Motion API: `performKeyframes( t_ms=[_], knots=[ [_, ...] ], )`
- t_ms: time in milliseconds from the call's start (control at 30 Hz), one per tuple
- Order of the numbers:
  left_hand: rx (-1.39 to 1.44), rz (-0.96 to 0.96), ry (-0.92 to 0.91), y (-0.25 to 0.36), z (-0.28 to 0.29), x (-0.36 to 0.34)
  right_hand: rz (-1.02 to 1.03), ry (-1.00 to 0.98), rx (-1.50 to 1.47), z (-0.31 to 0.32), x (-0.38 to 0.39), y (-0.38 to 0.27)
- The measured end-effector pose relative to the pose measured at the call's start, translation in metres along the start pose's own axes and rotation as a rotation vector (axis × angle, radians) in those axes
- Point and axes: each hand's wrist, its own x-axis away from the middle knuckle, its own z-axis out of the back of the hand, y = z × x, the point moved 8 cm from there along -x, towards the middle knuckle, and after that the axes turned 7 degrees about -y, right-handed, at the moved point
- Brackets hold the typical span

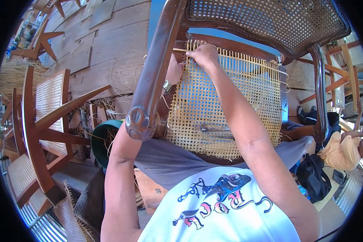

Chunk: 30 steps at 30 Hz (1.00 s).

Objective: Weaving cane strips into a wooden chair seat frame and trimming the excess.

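A dark wooden armchair's seat carries an open-grid woven cane panel (pixel 226 101), with loose cane ends standing along its far edge. At the panel's far left corner my right hand (pixel 204 55) is closed, thumb and finger pinching a cane strand (pixel 179 50). That pale strand runs out leftward past the seat rail. My left hand (pixel 174 71) lies beside the panel's left edge, below the strand; the chair's armrest (pixel 155 68) covers part of it and its fingertips are hard to make out. A dark, narrow tool (pixel 215 129) rests on the near part of the weave.
Overhead at the far right is the chair's cane backrest (pixel 266 20). Wooden chair frames (pixel 38 129) stand at left, near a dark green bucket (pixel 102 141). A black bag (pixel 313 177) lies at right, close to another person (pixel 341 151). Worn boards (pixel 109 44) cover the floor.
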Motion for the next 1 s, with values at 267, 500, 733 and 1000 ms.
performKeyframes(
  t_ms=[267,500,733,1000],
  knots=[
    [0.373,-0.107,0.181,0.0,-0.012,-0.011,-0.044,0.047,-0.177,0.009,0.012,0.002],
    [1.484,-0.077,0.052,-0.049,-0.079,-0.017,-0.06,0.031,-0.286,0.003,0.011,0.012],
    [0.752,0.012,-0.011,-0.045,-0.06,-0.009,-0.051,0.048,-0.216,0.005,0.008,0.018],
    [1.463,-0.109,0.093,-0.056,-0.093,-0.028,-0.07,0.037,-0.184,0.003,0.012,0.0]
  ],
)
